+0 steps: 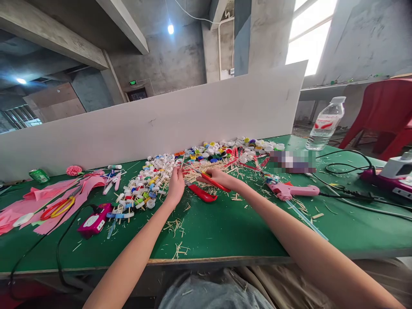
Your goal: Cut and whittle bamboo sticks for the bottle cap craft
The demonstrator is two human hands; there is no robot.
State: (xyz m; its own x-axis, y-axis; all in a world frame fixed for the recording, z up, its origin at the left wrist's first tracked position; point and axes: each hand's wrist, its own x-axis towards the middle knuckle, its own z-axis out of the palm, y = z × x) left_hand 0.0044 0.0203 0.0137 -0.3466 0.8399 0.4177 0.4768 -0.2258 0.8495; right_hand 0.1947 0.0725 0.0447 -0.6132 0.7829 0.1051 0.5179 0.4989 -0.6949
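Note:
My right hand (219,178) grips orange-handled scissors (222,185), whose blades point left toward my other hand. My left hand (176,185) is closed around a thin pale stick (183,160) that pokes up above the fingers. Just below the two hands, a red-handled cutter knife (202,193) lies on the green table. Cut wooden sticks (193,176) are heaped behind the hands. To the left of my left hand spreads a pile of small caps with sticks in them (141,189). Loose bottle caps (212,149) lie farther back.
A pink glue gun (291,191) rests at right, its cable trailing toward a purple power strip (395,182). A water bottle (325,123) stands behind it. At left are pink paper (86,189), more scissors (61,207), a pink adapter (95,221) and a green can (39,175). A white board (154,124) borders the back.

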